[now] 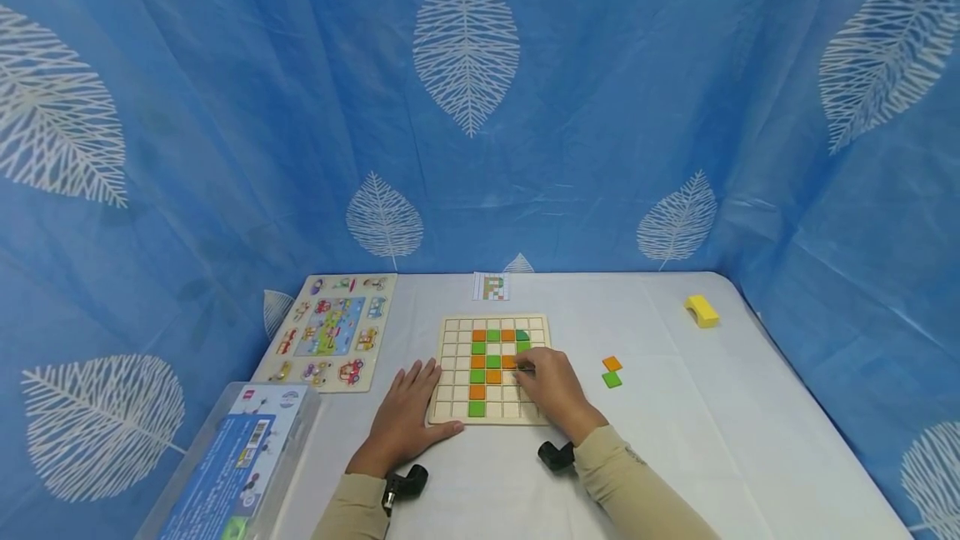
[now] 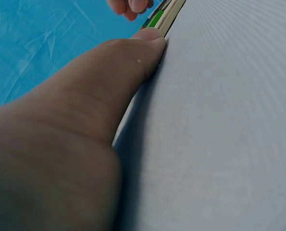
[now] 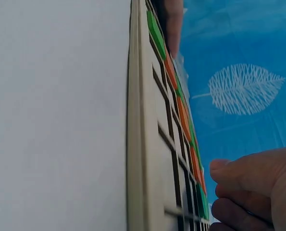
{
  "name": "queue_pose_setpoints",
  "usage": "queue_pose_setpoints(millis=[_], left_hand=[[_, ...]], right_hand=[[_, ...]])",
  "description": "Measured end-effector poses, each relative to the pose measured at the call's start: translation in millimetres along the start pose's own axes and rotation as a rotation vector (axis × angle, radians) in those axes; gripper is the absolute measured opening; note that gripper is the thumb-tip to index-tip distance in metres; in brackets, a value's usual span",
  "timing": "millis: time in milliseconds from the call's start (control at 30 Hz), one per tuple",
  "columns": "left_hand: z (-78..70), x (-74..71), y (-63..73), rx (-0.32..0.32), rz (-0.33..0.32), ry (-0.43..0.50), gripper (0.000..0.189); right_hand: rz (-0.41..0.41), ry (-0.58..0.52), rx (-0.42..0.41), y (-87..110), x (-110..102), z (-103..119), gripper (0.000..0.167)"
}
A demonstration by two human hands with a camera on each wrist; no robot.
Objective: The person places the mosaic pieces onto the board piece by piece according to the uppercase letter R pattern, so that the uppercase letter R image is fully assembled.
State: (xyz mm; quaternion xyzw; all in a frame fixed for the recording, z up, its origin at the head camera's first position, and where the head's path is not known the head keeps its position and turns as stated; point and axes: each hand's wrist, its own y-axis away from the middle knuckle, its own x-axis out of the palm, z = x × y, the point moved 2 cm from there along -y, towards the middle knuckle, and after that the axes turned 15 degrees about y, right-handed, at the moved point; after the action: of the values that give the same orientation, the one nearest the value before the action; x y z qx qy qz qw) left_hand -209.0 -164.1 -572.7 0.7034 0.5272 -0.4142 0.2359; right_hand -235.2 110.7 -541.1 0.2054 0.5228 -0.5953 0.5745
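A square wooden grid board (image 1: 453, 417) lies on the white table, with orange and green square tiles set in a pattern like a letter P. At its upper right sits a dark green rounded tile (image 1: 522, 336). My left hand (image 1: 405, 415) rests flat at the board's left edge, fingers spread, thumb along the near corner. Over the right half of the board is my right hand (image 1: 553, 386), fingers bent, with fingertips right at an orange tile (image 1: 509, 362). In the right wrist view the thumb (image 3: 220, 165) shows above curled fingers; I cannot tell whether they pinch a tile.
A loose orange tile (image 1: 612, 363) and green tile (image 1: 612, 379) lie right of the board. Farther right stands a yellow arch block (image 1: 702, 311). Behind the board is a pattern card (image 1: 491, 287). A picture puzzle (image 1: 330, 332) and a plastic box (image 1: 232, 465) lie on the left.
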Motion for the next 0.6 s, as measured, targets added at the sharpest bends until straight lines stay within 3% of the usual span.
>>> queue_pose_setpoints(millis=[600], left_hand=[[0.7,1.1,0.5,0.003,-0.006,0.01,0.112]], right_hand=[[-0.026,0.04,0.083,11.9,-20.3,-37.4,0.02]])
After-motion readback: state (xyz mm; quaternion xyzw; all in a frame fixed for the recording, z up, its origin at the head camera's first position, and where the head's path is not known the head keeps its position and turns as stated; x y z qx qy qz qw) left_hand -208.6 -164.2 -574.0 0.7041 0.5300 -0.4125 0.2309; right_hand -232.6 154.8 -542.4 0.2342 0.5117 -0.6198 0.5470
